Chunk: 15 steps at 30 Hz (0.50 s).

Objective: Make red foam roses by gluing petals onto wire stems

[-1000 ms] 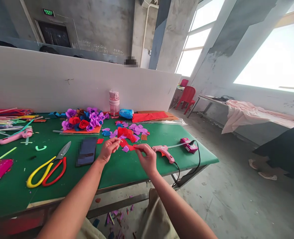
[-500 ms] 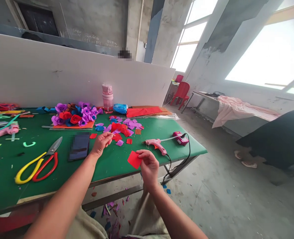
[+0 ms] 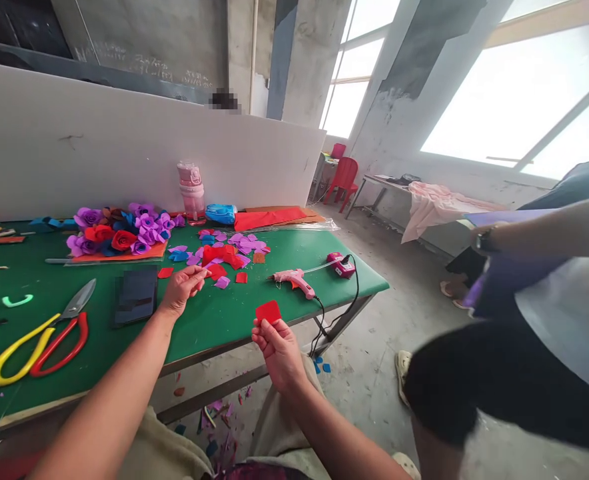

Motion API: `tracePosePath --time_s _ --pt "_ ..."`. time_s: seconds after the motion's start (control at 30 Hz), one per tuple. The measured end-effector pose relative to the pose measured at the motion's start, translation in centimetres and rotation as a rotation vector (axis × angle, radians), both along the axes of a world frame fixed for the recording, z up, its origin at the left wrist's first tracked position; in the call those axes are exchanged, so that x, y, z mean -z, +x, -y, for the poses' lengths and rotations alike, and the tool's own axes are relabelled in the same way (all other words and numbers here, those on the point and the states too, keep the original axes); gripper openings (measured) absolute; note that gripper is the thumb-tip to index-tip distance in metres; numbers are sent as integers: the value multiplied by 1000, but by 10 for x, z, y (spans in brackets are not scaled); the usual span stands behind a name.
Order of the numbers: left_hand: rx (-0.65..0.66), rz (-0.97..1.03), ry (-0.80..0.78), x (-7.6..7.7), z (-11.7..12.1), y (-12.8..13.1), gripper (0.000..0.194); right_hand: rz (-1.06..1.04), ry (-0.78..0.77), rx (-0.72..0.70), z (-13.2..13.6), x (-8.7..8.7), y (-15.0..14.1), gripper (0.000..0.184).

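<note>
My right hand (image 3: pixel 280 353) is closed on a small red paper square (image 3: pixel 267 311) with rounded corners, held up by its lower edge in front of the table's edge. My left hand (image 3: pixel 183 291) is above the table, thumb and fingers pinched together; whatever is between them is too small to make out. Just beyond its fingertips lies a loose pile of red (image 3: pixel 219 255) and purple petal pieces (image 3: pixel 247 243). To the right of the pile a pink hot glue gun (image 3: pixel 294 280) rests on the green table (image 3: pixel 234 320).
Scissors (image 3: pixel 59 333) with yellow and red handles and a dark phone (image 3: pixel 135 295) lie at left. Behind are paper flowers (image 3: pixel 122 230), a pink bottle (image 3: pixel 191 192) and a white board (image 3: pixel 139 147). A purple power block (image 3: pixel 341 265) feeds cords. A person (image 3: pixel 514 333) passes close on the right.
My right hand has drawn the red square away from the pile towards me and turned it upright. My left hand stays pinched near the pile. A person has come in at right; the view has swung right.
</note>
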State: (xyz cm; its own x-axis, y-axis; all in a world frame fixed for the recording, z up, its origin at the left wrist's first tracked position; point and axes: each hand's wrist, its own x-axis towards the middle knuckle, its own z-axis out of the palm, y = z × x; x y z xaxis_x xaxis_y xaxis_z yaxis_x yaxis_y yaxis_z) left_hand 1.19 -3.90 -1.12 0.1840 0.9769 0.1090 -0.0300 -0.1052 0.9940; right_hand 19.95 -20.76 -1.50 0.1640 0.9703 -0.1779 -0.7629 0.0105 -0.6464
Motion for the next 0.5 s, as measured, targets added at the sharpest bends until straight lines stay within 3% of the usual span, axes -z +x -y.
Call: tracePosePath --time_s 0.5 --pt "10 -12 -28 -4 2 2 25 40 -49 -6 4 7 2 19"
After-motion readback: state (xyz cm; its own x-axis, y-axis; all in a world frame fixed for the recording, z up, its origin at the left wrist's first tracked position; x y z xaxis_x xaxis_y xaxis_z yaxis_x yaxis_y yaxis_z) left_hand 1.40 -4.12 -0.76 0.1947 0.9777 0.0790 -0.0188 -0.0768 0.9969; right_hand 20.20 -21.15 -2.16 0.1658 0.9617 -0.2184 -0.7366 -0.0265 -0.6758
